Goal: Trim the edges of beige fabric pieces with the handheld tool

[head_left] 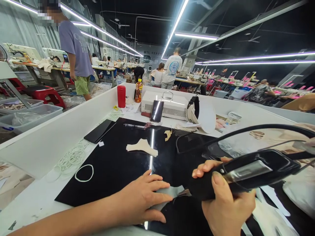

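My left hand (141, 198) lies flat on a small grey piece of material (169, 193) and presses it onto the glossy black mat (115, 164), fingers stretched out. My right hand (226, 203) is wrapped round a black hand-held power tool (246, 172) whose nose meets the grey piece at its right edge. A black cord (236, 132) arcs away from the tool to the right. A cream-coloured cut piece (142, 147) lies farther up the mat, and a smaller tan scrap (168, 134) beyond it.
White elastic rings (84, 172) lie left of the mat by a black phone (99, 131). At the back stand a red cup (121, 96), a drink bottle (138, 90), a white machine (167, 105) and a second phone (157, 111). People work at benches beyond the white partition (56, 131).
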Demonstrator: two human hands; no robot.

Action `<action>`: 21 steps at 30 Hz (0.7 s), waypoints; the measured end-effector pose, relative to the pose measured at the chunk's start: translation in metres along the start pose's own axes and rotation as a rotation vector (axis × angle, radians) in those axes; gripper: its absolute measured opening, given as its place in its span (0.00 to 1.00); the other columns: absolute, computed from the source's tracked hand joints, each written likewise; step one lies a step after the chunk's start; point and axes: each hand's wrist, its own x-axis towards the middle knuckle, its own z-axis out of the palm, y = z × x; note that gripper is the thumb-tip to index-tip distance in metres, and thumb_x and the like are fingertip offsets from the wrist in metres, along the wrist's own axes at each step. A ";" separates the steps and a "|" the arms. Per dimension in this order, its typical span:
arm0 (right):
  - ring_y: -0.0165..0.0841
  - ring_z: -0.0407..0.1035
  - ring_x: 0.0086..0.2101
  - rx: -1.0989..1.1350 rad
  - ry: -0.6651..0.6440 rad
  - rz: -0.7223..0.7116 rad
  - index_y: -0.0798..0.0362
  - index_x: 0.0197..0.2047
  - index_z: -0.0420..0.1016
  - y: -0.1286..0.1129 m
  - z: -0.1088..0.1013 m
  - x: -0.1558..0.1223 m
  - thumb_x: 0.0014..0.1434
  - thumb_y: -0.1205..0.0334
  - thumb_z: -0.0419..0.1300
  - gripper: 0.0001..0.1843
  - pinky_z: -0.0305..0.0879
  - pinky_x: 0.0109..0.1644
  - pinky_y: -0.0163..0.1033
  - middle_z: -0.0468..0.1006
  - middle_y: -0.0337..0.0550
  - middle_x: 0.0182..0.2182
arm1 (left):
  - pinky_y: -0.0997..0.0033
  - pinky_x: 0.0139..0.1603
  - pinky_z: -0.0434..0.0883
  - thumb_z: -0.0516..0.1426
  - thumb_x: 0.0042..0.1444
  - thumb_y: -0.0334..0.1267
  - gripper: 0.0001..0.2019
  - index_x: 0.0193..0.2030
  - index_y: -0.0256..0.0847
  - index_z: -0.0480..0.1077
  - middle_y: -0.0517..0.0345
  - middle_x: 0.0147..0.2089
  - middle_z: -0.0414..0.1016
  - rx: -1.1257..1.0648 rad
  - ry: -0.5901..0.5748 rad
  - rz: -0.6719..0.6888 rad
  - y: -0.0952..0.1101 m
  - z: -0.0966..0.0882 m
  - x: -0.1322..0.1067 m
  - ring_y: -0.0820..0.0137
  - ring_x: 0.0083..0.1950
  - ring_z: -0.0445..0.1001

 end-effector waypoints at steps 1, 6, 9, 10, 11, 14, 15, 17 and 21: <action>0.32 0.72 0.27 0.001 0.021 -0.012 0.48 0.47 0.72 -0.001 -0.001 0.002 0.53 0.60 0.73 0.20 0.75 0.33 0.39 0.77 0.34 0.29 | 0.33 0.74 0.53 0.59 0.67 0.57 0.27 0.68 0.51 0.68 0.54 0.73 0.65 -0.002 -0.005 -0.005 0.000 0.000 0.000 0.50 0.74 0.60; 0.32 0.72 0.28 0.008 0.070 -0.038 0.49 0.46 0.71 0.001 -0.005 0.010 0.51 0.62 0.73 0.21 0.75 0.33 0.39 0.77 0.34 0.30 | 0.35 0.75 0.51 0.60 0.66 0.55 0.27 0.68 0.52 0.68 0.54 0.72 0.65 -0.033 -0.002 -0.015 0.001 -0.001 0.000 0.50 0.74 0.60; 0.32 0.71 0.28 -0.017 0.050 -0.060 0.49 0.46 0.71 0.004 -0.008 0.009 0.53 0.61 0.72 0.19 0.75 0.34 0.40 0.76 0.34 0.30 | 0.34 0.75 0.51 0.61 0.65 0.55 0.27 0.69 0.54 0.68 0.54 0.72 0.66 -0.057 0.027 -0.009 -0.001 0.002 -0.001 0.50 0.74 0.61; 0.32 0.72 0.28 -0.023 0.045 -0.066 0.49 0.46 0.71 0.005 -0.008 0.009 0.53 0.61 0.72 0.19 0.75 0.34 0.40 0.77 0.34 0.30 | 0.34 0.75 0.51 0.62 0.64 0.55 0.27 0.69 0.55 0.68 0.54 0.72 0.66 -0.063 0.037 -0.007 -0.002 0.003 -0.001 0.50 0.74 0.61; 0.32 0.72 0.27 -0.027 0.041 -0.068 0.49 0.47 0.71 0.005 -0.009 0.008 0.54 0.61 0.72 0.19 0.74 0.34 0.40 0.77 0.34 0.30 | 0.35 0.75 0.51 0.62 0.64 0.54 0.28 0.69 0.55 0.68 0.54 0.72 0.67 -0.067 0.043 -0.003 -0.002 0.003 -0.001 0.50 0.74 0.61; 0.32 0.72 0.27 -0.034 0.042 -0.050 0.48 0.47 0.71 0.005 -0.008 0.007 0.55 0.62 0.72 0.19 0.74 0.34 0.41 0.77 0.34 0.30 | 0.35 0.75 0.52 0.64 0.63 0.52 0.27 0.68 0.56 0.68 0.53 0.71 0.68 -0.081 0.049 0.006 0.000 0.001 -0.001 0.50 0.74 0.61; 0.32 0.72 0.27 -0.035 0.045 -0.040 0.48 0.47 0.71 0.004 -0.007 0.007 0.55 0.61 0.72 0.19 0.75 0.34 0.41 0.77 0.33 0.30 | 0.36 0.75 0.52 0.65 0.63 0.51 0.28 0.68 0.55 0.68 0.52 0.70 0.68 -0.089 0.053 0.009 0.000 -0.001 -0.001 0.50 0.73 0.62; 0.32 0.72 0.27 -0.028 0.052 -0.023 0.48 0.46 0.71 0.003 -0.005 0.008 0.54 0.60 0.73 0.20 0.75 0.34 0.40 0.77 0.33 0.30 | 0.43 0.74 0.57 0.65 0.63 0.48 0.27 0.67 0.50 0.70 0.49 0.70 0.69 -0.121 0.078 0.001 0.001 -0.005 0.001 0.52 0.71 0.65; 0.32 0.72 0.28 -0.045 0.062 -0.039 0.48 0.46 0.71 0.008 -0.009 0.011 0.52 0.57 0.75 0.22 0.75 0.36 0.41 0.78 0.33 0.30 | 0.59 0.68 0.67 0.64 0.65 0.39 0.21 0.64 0.42 0.72 0.46 0.66 0.71 -0.147 0.201 -0.099 -0.002 -0.008 0.007 0.58 0.66 0.70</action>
